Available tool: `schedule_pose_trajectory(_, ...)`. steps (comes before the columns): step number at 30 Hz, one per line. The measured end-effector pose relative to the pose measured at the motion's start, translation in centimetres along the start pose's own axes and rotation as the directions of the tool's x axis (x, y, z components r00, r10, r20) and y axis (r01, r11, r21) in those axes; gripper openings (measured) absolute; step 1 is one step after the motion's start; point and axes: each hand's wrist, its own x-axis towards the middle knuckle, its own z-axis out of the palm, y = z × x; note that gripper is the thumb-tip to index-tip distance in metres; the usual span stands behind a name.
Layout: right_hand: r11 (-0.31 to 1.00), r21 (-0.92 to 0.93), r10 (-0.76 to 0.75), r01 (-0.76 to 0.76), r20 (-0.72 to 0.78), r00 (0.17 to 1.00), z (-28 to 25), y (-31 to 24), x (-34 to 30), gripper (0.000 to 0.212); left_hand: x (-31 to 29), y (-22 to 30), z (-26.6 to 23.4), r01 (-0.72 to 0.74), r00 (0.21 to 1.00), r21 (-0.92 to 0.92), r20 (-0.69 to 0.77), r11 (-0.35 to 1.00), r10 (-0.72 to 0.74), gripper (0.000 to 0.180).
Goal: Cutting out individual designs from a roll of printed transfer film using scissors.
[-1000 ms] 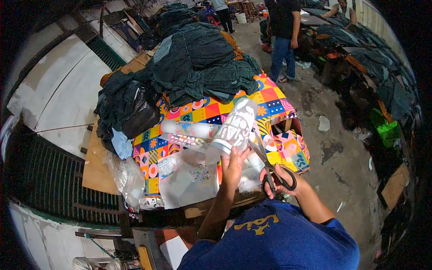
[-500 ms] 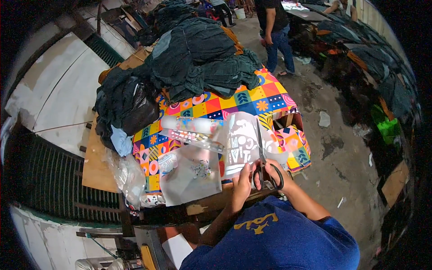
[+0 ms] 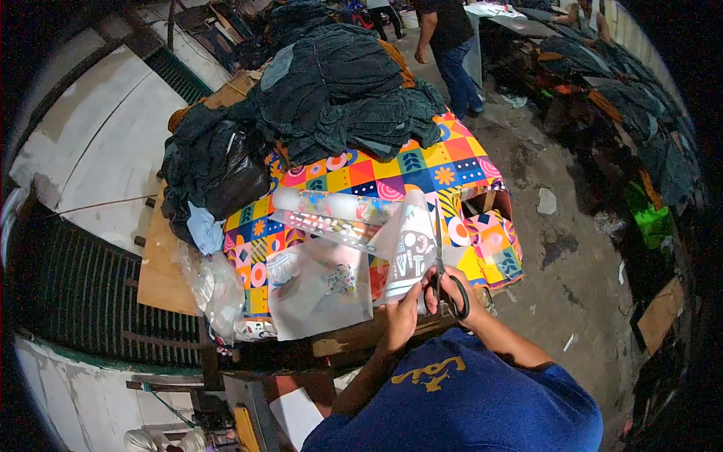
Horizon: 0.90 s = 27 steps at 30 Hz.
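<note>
A translucent plastic sheet with white printed lettering [image 3: 407,252] stands up in a curl at the table's near right side. My left hand [image 3: 402,322] is closed on its lower edge. In my right hand [image 3: 461,292] are scissors with black handles [image 3: 439,252], fingers through the loops. Their blades point away from me, along the sheet's right edge. To the left on the table lie a rolled translucent printed film [image 3: 339,205], a strip with white marks [image 3: 320,229] and a flat translucent sheet with small coloured prints [image 3: 320,305].
A brightly patterned cover [image 3: 376,181] lies over the table. Dark garments [image 3: 331,90] are heaped at its far side, with a black plastic bag [image 3: 245,169] at left. Crumpled clear plastic [image 3: 215,290] hangs at the left edge. A person [image 3: 450,53] stands beyond, on the right.
The printed sheet has curled over more and narrowed beside the scissors. Both hands have stayed nearly in place. The person beyond the table has shifted left.
</note>
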Motion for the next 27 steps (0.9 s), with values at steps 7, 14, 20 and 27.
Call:
schedule_pose_trajectory(7,0.985,-0.174,-0.002,-0.007,-0.049,0.999,-1.9,1.6,-0.2,0.017,-0.6,-0.4,-0.2,0.054,0.967,-0.117,0.255,0.992,-0.023,0.034)
schedule_pose_trajectory(14,0.92,-0.389,0.033,-0.054,-0.061,0.998,-2.9,0.2,-1.2,0.015,-1.2,5.2,-4.0,-0.12,0.579,0.831,0.502,0.542,-0.642,0.04)
schedule_pose_trajectory(20,0.84,-0.542,-0.024,0.025,0.01,1.0,-2.8,-0.6,-1.8,0.024,4.1,16.1,0.4,-0.505,0.856,0.843,0.464,0.183,0.227,0.041)
schedule_pose_trajectory(27,0.847,-0.527,-0.011,0.069,0.112,0.994,-2.5,-1.8,-2.7,0.029,11.9,13.4,3.6,-0.546,0.836,0.81,0.543,0.213,0.075,0.021)
